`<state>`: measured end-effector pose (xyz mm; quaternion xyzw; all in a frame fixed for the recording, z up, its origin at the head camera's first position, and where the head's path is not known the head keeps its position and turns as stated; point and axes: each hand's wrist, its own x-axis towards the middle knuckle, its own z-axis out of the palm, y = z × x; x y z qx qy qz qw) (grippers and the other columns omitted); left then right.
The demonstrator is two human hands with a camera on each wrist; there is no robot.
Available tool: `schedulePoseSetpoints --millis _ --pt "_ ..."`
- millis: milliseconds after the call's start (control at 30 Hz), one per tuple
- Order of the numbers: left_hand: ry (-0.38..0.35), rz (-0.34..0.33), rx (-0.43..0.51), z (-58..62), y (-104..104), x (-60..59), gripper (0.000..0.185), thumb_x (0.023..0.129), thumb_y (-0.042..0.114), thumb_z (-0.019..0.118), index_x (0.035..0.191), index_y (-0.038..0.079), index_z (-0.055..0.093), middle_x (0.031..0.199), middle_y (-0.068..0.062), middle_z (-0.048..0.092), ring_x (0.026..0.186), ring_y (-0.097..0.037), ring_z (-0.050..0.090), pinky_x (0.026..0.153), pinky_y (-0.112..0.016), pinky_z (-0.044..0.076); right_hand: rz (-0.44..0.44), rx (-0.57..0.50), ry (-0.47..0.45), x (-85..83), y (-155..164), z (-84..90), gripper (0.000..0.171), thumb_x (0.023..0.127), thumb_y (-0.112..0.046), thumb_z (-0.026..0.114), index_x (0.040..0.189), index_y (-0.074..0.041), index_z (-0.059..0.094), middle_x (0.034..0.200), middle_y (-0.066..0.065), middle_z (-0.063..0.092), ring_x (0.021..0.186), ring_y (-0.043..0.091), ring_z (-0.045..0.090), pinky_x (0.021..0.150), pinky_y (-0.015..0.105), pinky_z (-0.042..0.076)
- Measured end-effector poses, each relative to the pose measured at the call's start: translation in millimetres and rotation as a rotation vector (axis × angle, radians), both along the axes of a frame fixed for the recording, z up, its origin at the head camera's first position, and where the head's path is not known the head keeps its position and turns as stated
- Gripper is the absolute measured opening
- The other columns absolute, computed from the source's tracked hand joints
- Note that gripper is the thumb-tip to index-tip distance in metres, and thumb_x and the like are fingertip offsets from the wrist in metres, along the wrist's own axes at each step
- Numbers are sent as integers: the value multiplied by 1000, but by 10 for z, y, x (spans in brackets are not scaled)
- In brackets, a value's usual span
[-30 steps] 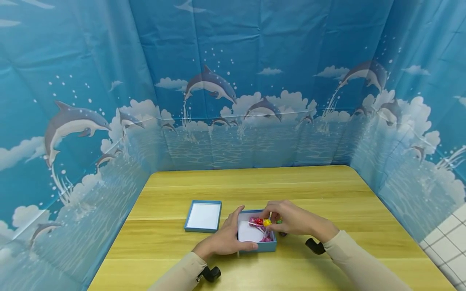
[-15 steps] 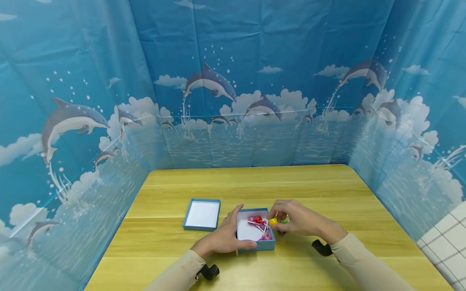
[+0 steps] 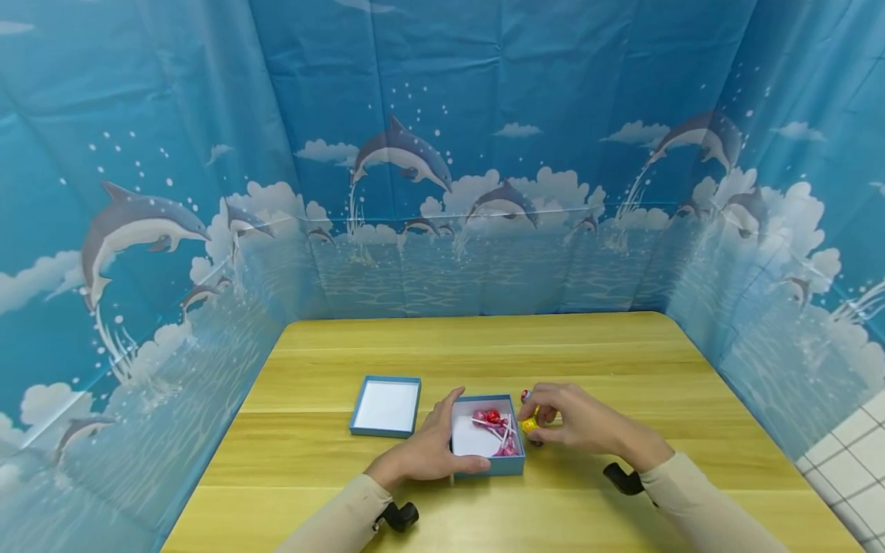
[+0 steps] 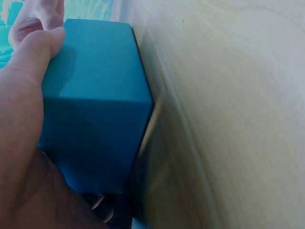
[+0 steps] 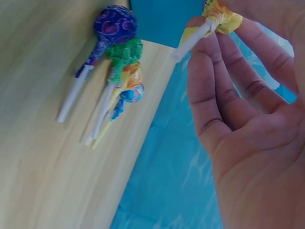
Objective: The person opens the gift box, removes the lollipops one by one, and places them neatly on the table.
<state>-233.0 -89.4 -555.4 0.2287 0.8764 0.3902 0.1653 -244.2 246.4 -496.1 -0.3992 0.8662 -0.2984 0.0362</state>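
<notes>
Pinching a yellow-wrapped lollipop (image 5: 217,16) by its white stick, the right hand (image 3: 581,422) hovers beside the teal box (image 3: 508,467) that the left hand (image 3: 425,453) grips.

Loose lollipops (image 5: 112,71) crowd the box (image 3: 513,464) (right side); elsewhere clear.

A teal-blue box (image 3: 488,467) with a white inside holds red and pink lollipops (image 3: 492,419), its matching lid (image 3: 386,407) lies on the yellow wood-grain counter (image 3: 608,361), a yellow-wrapped lollipop (image 5: 220,13) sits in fingers, and purple (image 5: 114,25), green (image 5: 125,53) and blue-orange lollipops (image 5: 132,92) lie nearby.
</notes>
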Motion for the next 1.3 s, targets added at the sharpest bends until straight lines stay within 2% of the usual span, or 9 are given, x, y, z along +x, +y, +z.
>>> schedulePoseSetpoints --millis 200,367,600,867,1300 --pt "-3 -2 -3 -9 -3 -6 134 96 68 88 189 24 3 189 -23 29 172 -46 40 131 -71 46 -23 -11 -14 27 44 -71 17 106 -18 89 123 -18 84 118 -4 81 95 0 73 87 34 69" --pt "-1 -1 -12 -11 -2 -10 134 96 68 88 189 24 2 191 -24 26 172 -48 39 131 -72 46 -39 -15 -5 43 98 -125 18 105 -16 90 122 -15 85 116 -4 83 94 1 73 84 32 68" --pt "3 -4 -16 -4 8 -8 134 96 68 88 189 25 1 191 -24 27 172 -48 40 131 -72 46 -71 -9 -41 84 170 -192 18 104 -17 92 119 -15 84 115 -5 84 95 4 74 83 32 67" --pt "-8 1 -9 -13 2 -12 134 97 69 88 189 26 1 191 -23 27 172 -47 40 130 -72 47 -43 -31 -58 106 211 -262 18 103 -14 92 119 -15 83 114 -4 82 94 1 74 81 31 68" --pt "-3 -4 -6 -17 2 -26 133 97 68 88 189 24 2 190 -23 28 172 -46 39 131 -72 46 -47 -10 -141 117 221 -373 20 103 -12 90 121 -15 82 116 -5 80 95 -4 70 83 26 67"
